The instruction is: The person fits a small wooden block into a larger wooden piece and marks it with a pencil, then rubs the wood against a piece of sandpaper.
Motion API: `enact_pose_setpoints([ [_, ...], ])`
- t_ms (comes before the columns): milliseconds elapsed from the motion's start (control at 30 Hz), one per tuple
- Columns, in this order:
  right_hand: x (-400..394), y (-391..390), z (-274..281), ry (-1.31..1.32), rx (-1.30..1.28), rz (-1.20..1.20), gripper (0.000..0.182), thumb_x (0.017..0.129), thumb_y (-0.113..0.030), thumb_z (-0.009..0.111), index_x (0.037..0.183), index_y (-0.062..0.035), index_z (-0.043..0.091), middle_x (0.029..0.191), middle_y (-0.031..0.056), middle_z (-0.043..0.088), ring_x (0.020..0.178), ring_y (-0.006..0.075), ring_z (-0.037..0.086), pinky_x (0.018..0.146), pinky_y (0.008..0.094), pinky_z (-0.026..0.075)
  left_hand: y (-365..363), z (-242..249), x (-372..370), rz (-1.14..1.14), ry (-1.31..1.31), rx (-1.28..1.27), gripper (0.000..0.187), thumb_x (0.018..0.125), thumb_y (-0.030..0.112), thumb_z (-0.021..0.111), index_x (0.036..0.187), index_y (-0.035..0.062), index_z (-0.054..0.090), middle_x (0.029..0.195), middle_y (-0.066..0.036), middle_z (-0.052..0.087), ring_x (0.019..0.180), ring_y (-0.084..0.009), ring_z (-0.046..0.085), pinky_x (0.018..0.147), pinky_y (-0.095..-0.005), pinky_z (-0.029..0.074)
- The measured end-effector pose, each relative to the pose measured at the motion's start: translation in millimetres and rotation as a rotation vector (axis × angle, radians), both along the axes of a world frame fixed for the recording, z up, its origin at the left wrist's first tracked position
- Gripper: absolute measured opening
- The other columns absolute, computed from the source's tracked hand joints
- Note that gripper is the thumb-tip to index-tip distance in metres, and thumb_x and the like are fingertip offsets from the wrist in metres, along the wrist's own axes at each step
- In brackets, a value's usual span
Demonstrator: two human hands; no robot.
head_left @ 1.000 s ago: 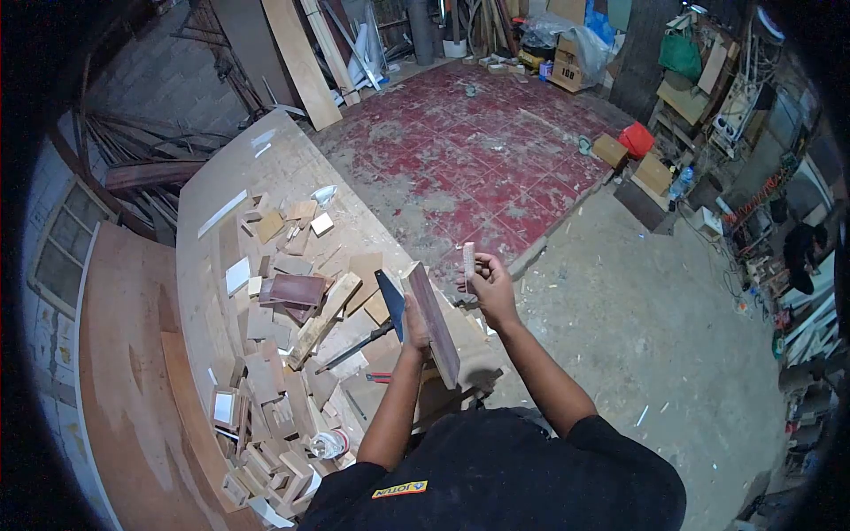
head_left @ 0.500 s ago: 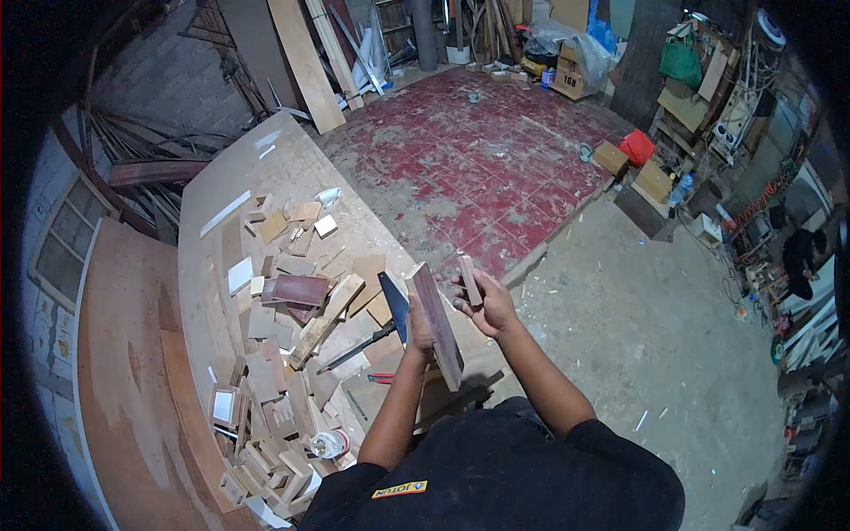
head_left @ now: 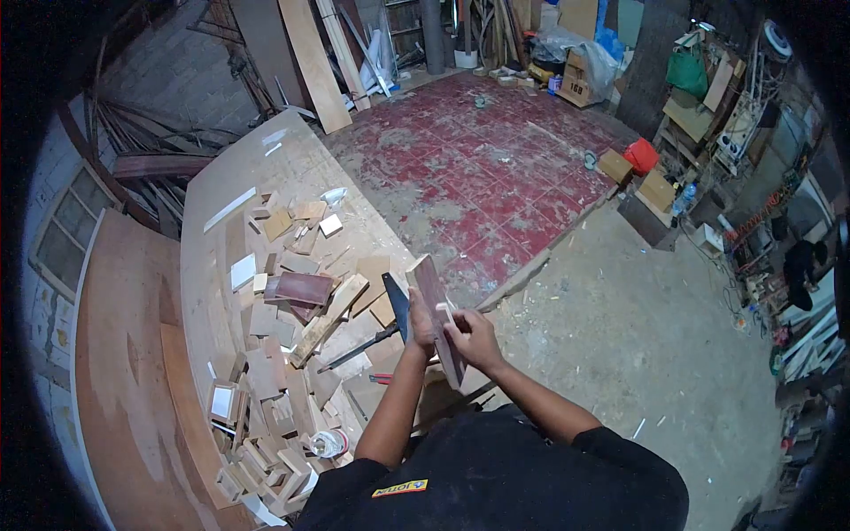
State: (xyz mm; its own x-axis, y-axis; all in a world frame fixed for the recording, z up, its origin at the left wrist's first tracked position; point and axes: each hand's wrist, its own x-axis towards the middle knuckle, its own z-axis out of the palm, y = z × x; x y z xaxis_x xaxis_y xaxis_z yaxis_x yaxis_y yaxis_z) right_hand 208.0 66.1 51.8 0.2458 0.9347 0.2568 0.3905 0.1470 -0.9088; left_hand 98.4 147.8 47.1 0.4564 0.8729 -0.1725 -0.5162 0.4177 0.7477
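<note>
Close together at the middle of the view, both hands work on one dark reddish-brown wooden board (head_left: 431,292), held on edge and tilted, its long side running from eleven o'clock to five o'clock. Left hand (head_left: 420,320), forearm rising from six o'clock, clasps the board's left face, fingers wrapped behind it. Right hand (head_left: 474,338), arm bent in from four o'clock, pinches a small pale wooden strip (head_left: 445,315) and presses it flat against the board's right face. Board looks smooth and dark-stained; strip is lighter and raw. At nine o'clock of the hands lies a long pale plywood workbench (head_left: 266,164) heaped with light, squarish wood offcuts (head_left: 292,354), too many to count, and one dark-handled trowel with a blue blade (head_left: 376,323), just beside the left hand.
</note>
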Motion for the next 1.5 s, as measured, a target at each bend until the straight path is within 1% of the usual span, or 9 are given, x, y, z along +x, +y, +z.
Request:
enact_pose_setpoints([
  [100, -0.7, 4.4, 20.5, 0.062, 0.076, -0.065, 0.017, 0.086, -0.010, 0.067, 0.098, 0.0012, 0.064, 0.084, 0.0100, 0.064, 0.078, 0.0152, 0.065, 0.069, 0.0287, 0.052, -5.5, 12.0, -0.5, -0.254, -0.114, 0.008, 0.081, 0.089, 0.076, 0.026, 0.113, 0.0055, 0.056, 0.098, -0.012, 0.065, 0.092, -0.0235, 0.063, 0.085, -0.0373, 0.051],
  [333, 27.3, 50.5, 25.9, 0.225, 0.099, -0.150, 0.019, 0.087, -0.014, 0.068, 0.095, 0.0031, 0.064, 0.083, 0.0095, 0.067, 0.076, 0.0121, 0.063, 0.069, 0.0282, 0.051, -0.5, 16.5, 17.0, -0.053, 0.275, 0.379, 0.064, 0.097, 0.064, 0.031, 0.114, 0.0070, 0.056, 0.095, -0.001, 0.057, 0.084, -0.0100, 0.052, 0.070, -0.0268, 0.043],
  [400, 10.6, 21.8, 10.0, 0.080, 0.052, -0.090, 0.019, 0.087, -0.014, 0.068, 0.095, 0.0026, 0.064, 0.083, 0.0094, 0.066, 0.075, 0.0123, 0.063, 0.069, 0.0282, 0.051, 30.2, -7.5, 16.8, -0.124, -0.089, -0.031, 0.068, 0.093, 0.069, 0.032, 0.112, 0.0076, 0.056, 0.092, -0.002, 0.057, 0.081, -0.0130, 0.056, 0.069, -0.0304, 0.049],
  [500, -3.4, 2.9, 7.7, 0.062, 0.050, -0.082, 0.018, 0.086, -0.013, 0.068, 0.095, 0.0022, 0.064, 0.083, 0.0099, 0.063, 0.073, 0.0146, 0.063, 0.068, 0.0290, 0.051, 60.1, -36.5, 3.9, -0.148, -0.021, 0.026, 0.069, 0.093, 0.070, 0.031, 0.112, 0.0079, 0.055, 0.090, -0.003, 0.057, 0.080, -0.0145, 0.058, 0.070, -0.0316, 0.052],
  [733, 25.5, 58.7, 48.1, 0.130, 0.165, -0.168, 0.019, 0.085, -0.014, 0.066, 0.096, 0.0007, 0.065, 0.088, 0.0168, 0.065, 0.077, 0.0270, 0.066, 0.068, 0.0361, 0.051, -11.0, 6.8, 40.6, 0.072, 0.057, 0.234, 0.083, 0.092, 0.072, 0.027, 0.136, 0.0035, 0.044, 0.121, -0.011, 0.058, 0.110, -0.0234, 0.057, 0.097, -0.0373, 0.045],
  [867, 1.6, 10.4, 17.9, -0.054, 0.165, -0.098, 0.023, 0.088, -0.017, 0.068, 0.102, 0.0008, 0.065, 0.085, 0.0128, 0.067, 0.076, 0.0172, 0.067, 0.069, 0.0304, 0.052, 11.1, 6.3, -0.3, -0.352, -0.279, 0.127, 0.076, 0.094, 0.069, 0.025, 0.119, 0.0041, 0.055, 0.115, -0.010, 0.059, 0.106, -0.0189, 0.057, 0.092, -0.0350, 0.047],
  [933, -7.9, -8.9, -6.9, -0.089, 0.203, -0.002, 0.034, 0.088, -0.016, 0.067, 0.118, -0.0005, 0.059, 0.090, 0.0144, 0.064, 0.074, 0.0202, 0.065, 0.068, 0.0332, 0.052, 25.5, 0.7, -0.6, -0.013, 0.002, 0.094, 0.074, 0.093, 0.070, 0.028, 0.119, 0.0058, 0.055, 0.109, -0.007, 0.059, 0.099, -0.0176, 0.057, 0.087, -0.0332, 0.048],
  [1333, 14.1, 21.8, 25.0, -0.370, 0.265, -0.102, 0.049, 0.090, -0.016, 0.060, 0.135, -0.0018, 0.048, 0.107, 0.0230, 0.062, 0.095, 0.0384, 0.061, 0.082, 0.0419, 0.049, -1.0, 14.1, 15.2, 0.085, 0.362, 0.179, 0.049, 0.094, 0.053, 0.051, 0.100, 0.0056, 0.061, 0.086, -0.001, 0.059, 0.078, -0.0096, 0.053, 0.067, -0.0274, 0.044],
  [1500, 14.6, -20.1, -9.4, -0.629, 0.179, -0.011, 0.058, 0.091, -0.025, 0.055, 0.143, -0.0070, 0.037, 0.094, 0.0213, 0.064, 0.070, 0.0357, 0.064, 0.057, 0.0447, 0.052, 4.3, -9.2, 13.9, 0.289, 0.488, 0.308, 0.048, 0.097, 0.047, 0.048, 0.102, 0.0004, 0.058, 0.092, -0.007, 0.062, 0.083, -0.0143, 0.056, 0.074, -0.0314, 0.046],
])
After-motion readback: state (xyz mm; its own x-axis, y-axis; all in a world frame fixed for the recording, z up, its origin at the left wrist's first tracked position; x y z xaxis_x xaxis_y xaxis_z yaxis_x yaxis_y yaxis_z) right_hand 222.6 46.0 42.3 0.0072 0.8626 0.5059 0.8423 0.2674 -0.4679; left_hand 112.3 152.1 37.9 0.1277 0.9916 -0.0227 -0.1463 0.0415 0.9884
